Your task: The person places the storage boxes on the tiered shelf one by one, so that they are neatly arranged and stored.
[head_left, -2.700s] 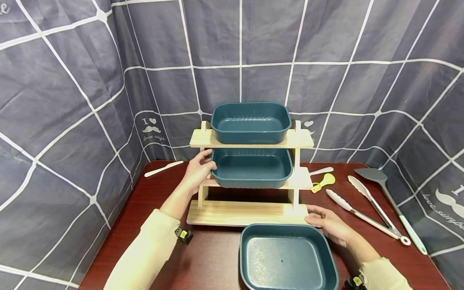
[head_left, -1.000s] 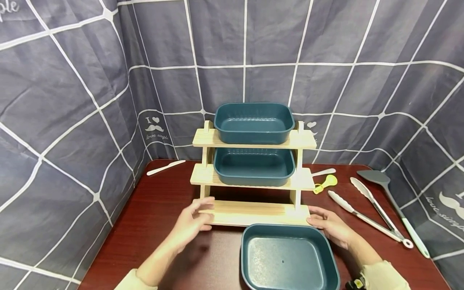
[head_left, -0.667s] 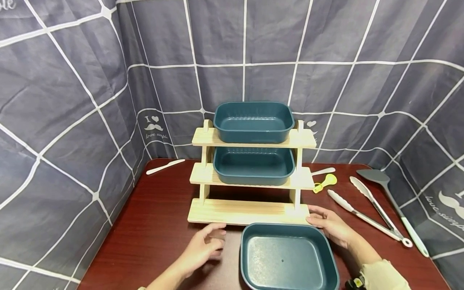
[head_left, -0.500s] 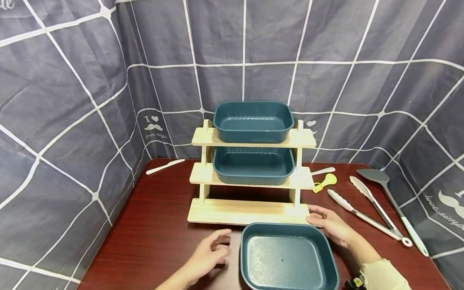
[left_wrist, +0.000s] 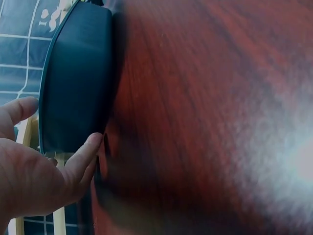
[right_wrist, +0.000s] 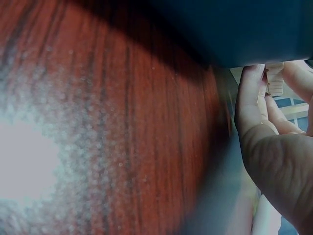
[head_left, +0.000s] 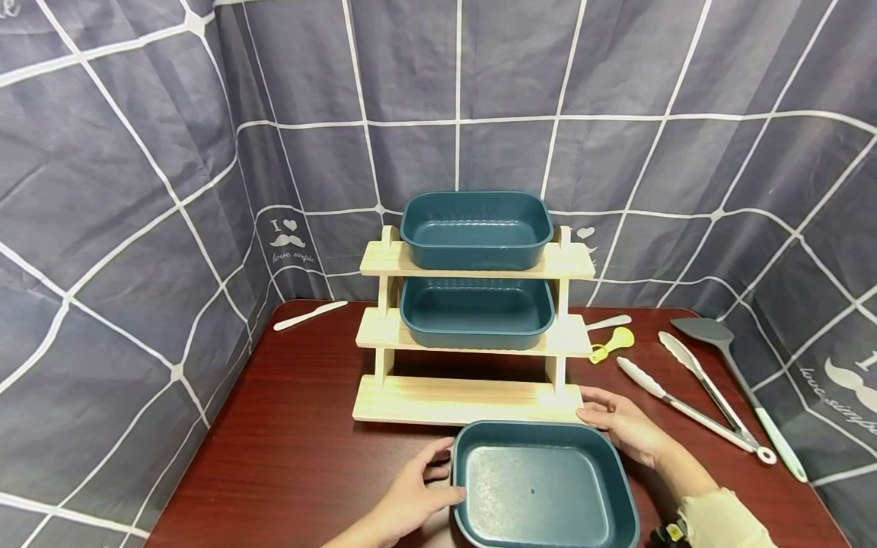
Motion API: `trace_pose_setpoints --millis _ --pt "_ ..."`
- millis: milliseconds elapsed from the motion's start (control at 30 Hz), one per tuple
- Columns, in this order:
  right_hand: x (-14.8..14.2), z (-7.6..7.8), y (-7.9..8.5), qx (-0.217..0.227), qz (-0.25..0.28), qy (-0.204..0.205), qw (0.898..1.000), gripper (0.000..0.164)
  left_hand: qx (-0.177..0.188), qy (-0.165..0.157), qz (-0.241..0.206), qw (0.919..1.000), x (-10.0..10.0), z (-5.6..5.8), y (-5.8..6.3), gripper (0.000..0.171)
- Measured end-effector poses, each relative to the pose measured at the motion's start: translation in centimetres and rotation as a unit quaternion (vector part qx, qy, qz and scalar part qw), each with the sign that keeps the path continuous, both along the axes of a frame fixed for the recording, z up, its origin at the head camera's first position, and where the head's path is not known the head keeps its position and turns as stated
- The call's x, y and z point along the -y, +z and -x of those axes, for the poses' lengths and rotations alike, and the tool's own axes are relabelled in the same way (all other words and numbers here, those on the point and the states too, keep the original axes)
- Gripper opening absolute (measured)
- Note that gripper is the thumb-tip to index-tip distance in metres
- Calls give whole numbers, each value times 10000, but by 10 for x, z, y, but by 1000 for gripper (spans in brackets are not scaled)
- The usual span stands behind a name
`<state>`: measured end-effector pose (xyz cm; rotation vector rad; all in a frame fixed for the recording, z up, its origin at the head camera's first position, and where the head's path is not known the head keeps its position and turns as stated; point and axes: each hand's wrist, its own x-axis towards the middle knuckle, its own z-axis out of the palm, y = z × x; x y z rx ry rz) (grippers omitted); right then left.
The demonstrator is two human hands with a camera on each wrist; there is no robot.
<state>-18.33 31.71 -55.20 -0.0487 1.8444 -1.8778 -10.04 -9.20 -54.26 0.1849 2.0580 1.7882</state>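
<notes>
A three-tier wooden display rack [head_left: 411, 399] stands mid-table. One dark teal plastic bin [head_left: 476, 255] sits on its top tier and another teal bin [head_left: 477, 335] on the middle tier. A third teal bin [head_left: 541, 495] lies on the table in front of the bare bottom tier. My left hand [head_left: 414, 491] is at this front bin's left side, thumb at the rim; in the left wrist view its fairly straight fingers [left_wrist: 80, 159] reach the outer wall. My right hand [head_left: 626, 430] holds the right end of the bottom tier; the right wrist view shows wood [right_wrist: 275, 81] between thumb and fingers.
On the right of the table [head_left: 274, 418] lie tongs [head_left: 699, 407], a grey spatula [head_left: 740, 365], a yellow measuring spoon [head_left: 613, 344] and a white utensil handle [head_left: 610, 322]. A white plastic knife [head_left: 310, 316] lies at back left. Grey checked cloth [head_left: 507, 91] hangs behind.
My left hand has left the middle bin's left side, moved down past the bottom tier and come to the front bin's left rim. My right hand has stayed on the rack.
</notes>
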Motion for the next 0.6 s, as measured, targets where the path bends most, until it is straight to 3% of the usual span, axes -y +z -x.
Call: trace_pose_setpoints --millis 233,600 --pt "-1 1 -2 31 4 -12 10000 71 -228 -101 4 9997 -5 -4 -1 75" --pt "0 1 0 39 29 -9 10000 72 -236 -62 -512 9984 -12 -10 -4 81"
